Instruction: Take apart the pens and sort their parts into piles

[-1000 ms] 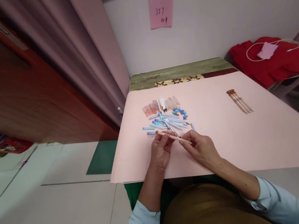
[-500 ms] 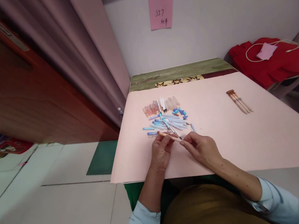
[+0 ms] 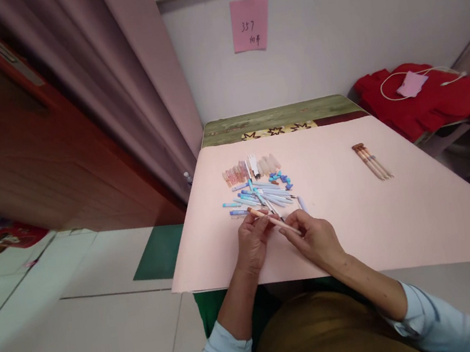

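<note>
My left hand (image 3: 251,245) is closed on the orange-brown end of a slim pen (image 3: 286,227). The fingers of my right hand (image 3: 317,238) pinch its pale lower part, which slants down to the right. Just beyond both hands lies a loose pile of blue and pale blue pen barrels (image 3: 276,196). Behind that pile are a row of pinkish tubes (image 3: 234,173), white refills (image 3: 253,164) and pale translucent grips (image 3: 267,164). Small blue pieces (image 3: 283,179) are scattered to their right.
Several brown-topped pens (image 3: 372,161) lie together on the right of the pink-covered table (image 3: 334,184). Red cloth with a white cable (image 3: 422,93) is beyond the table's right edge. A brown door (image 3: 59,168) and a curtain (image 3: 146,65) stand on the left.
My right hand has shifted slightly along the pen, and more of its pale lower part shows between the fingers. My left hand keeps its hold. The view has tilted a little.
</note>
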The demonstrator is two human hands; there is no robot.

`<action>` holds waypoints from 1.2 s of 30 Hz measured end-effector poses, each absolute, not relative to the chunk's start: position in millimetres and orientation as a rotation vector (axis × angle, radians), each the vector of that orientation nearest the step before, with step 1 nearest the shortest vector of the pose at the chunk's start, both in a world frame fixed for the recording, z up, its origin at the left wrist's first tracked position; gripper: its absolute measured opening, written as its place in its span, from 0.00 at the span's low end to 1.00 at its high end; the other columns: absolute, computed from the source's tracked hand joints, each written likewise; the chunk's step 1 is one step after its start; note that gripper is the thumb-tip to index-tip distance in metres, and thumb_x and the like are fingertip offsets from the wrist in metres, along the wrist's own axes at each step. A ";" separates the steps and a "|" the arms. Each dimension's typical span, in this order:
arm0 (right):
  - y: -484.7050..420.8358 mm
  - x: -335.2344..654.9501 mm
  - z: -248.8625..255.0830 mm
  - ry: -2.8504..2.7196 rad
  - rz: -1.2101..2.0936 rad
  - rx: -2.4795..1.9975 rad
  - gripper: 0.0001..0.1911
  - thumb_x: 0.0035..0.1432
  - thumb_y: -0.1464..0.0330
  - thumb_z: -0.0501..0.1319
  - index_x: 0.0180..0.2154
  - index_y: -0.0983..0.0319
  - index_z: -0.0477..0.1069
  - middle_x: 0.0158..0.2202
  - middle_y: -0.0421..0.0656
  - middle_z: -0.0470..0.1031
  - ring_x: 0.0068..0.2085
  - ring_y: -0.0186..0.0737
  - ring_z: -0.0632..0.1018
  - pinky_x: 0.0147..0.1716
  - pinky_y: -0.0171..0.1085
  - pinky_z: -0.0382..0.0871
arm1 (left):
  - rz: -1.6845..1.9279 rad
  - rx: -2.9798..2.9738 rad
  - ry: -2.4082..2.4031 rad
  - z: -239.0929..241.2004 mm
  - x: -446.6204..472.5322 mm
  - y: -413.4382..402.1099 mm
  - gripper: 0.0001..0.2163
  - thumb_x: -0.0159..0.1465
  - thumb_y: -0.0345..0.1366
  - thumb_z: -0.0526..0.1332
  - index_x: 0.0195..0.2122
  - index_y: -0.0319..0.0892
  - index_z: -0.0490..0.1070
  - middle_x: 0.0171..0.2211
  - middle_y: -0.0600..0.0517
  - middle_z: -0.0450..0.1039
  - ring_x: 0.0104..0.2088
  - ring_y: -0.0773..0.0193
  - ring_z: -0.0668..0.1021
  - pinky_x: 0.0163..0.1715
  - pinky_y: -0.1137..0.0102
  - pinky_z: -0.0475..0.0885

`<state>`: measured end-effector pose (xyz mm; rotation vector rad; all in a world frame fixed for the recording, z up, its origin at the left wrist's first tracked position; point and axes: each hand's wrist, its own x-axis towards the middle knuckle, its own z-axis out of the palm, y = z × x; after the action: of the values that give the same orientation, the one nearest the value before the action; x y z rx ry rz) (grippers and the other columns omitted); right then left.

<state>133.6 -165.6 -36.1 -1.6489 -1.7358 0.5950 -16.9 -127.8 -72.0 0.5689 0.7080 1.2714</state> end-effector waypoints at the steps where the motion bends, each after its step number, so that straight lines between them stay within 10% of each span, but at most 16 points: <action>1: -166.6 132.6 -36.6 -1.730 0.593 -1.639 0.13 0.60 0.55 0.58 0.33 0.58 0.69 0.21 0.36 0.72 0.22 0.34 0.71 0.24 0.32 0.58 | 1.258 0.573 0.712 -72.5 -17.5 -127.9 0.10 0.54 0.33 0.70 0.36 0.38 0.75 0.33 0.47 0.79 0.36 0.62 0.80 0.45 0.64 0.72; 12: -165.2 129.1 -39.4 -1.130 1.740 -1.283 0.28 0.57 0.44 0.55 0.31 0.64 0.71 0.20 0.41 0.73 0.18 0.32 0.70 0.21 0.32 0.64 | 1.160 0.600 0.701 -68.5 -24.6 -129.6 0.07 0.53 0.33 0.70 0.31 0.36 0.77 0.32 0.45 0.80 0.33 0.63 0.79 0.40 0.67 0.72; 19: -161.5 130.9 -45.2 -1.253 1.445 -1.293 0.20 0.45 0.54 0.71 0.29 0.62 0.69 0.22 0.37 0.71 0.23 0.30 0.69 0.23 0.30 0.62 | 1.170 0.629 0.741 -67.3 -21.4 -130.7 0.08 0.53 0.35 0.70 0.30 0.36 0.76 0.30 0.45 0.79 0.31 0.62 0.79 0.37 0.67 0.72; 36: -168.3 127.2 -49.5 -0.982 1.907 -1.104 0.23 0.56 0.49 0.60 0.32 0.64 0.72 0.21 0.38 0.71 0.20 0.30 0.69 0.22 0.31 0.64 | 1.100 0.677 0.710 -64.1 -24.2 -131.7 0.08 0.53 0.37 0.70 0.29 0.37 0.77 0.30 0.46 0.79 0.30 0.62 0.78 0.35 0.67 0.71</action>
<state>127.2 -168.3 -49.5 -1.1039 -0.9822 1.9071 -24.2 -131.7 -64.1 0.6774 0.7099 1.0997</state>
